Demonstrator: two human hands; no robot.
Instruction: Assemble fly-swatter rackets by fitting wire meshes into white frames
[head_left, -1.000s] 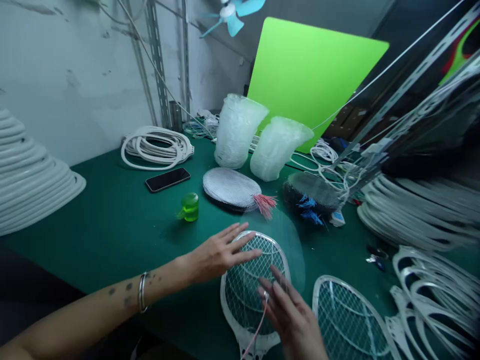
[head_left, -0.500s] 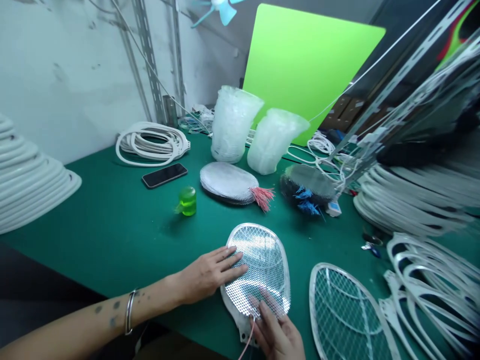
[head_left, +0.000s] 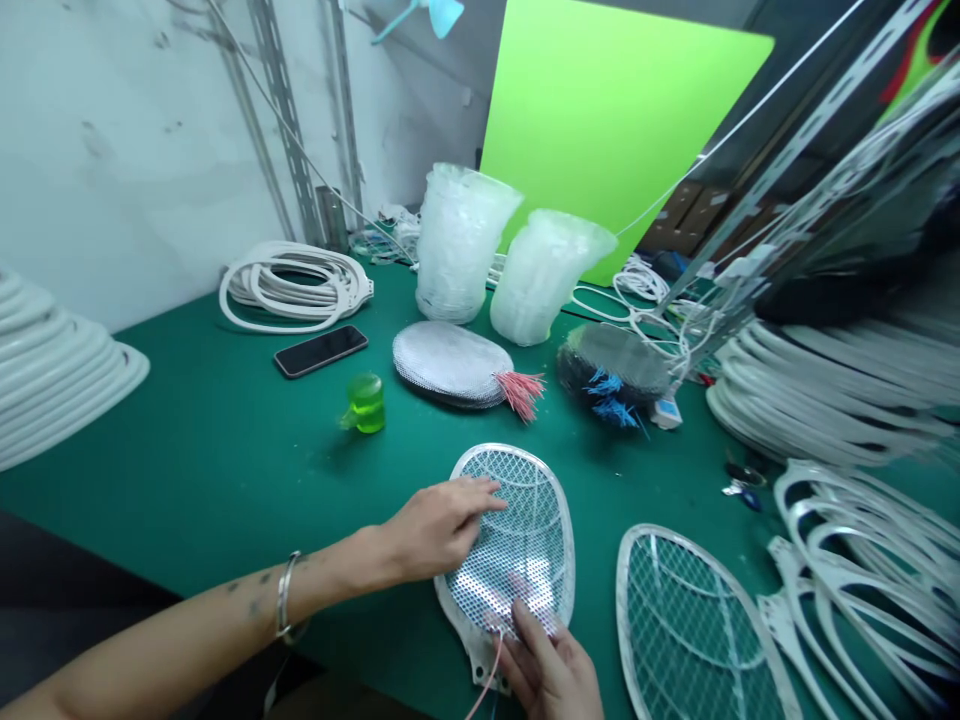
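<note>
A white oval racket frame (head_left: 568, 530) with a diamond grid lies on the green table. Over its lower part rests a shiny perforated metal mesh sheet (head_left: 480, 590), with a pink wire (head_left: 491, 675) running from its lower edge. My left hand (head_left: 439, 525) reaches over the left side of the frame, fingers extended and partly bent, fingertips at the grid. My right hand (head_left: 551, 665) grips the lower edge of the mesh sheet beside the wire, thumb on top. Its other fingers are partly hidden.
Another gridded frame (head_left: 624, 610) lies at right, beside stacked white frames (head_left: 806, 500). Behind stand a mesh stack with pink wires (head_left: 450, 360), a darker stack with blue wires (head_left: 619, 365), a green jar (head_left: 367, 405), a phone (head_left: 321, 352) and two translucent stacks (head_left: 461, 245).
My left hand has lifted its flat fingers off the mesh and bent them, moving slightly up. The mesh's upper part looks less shiny, with more grid showing. My right hand keeps its grip.
</note>
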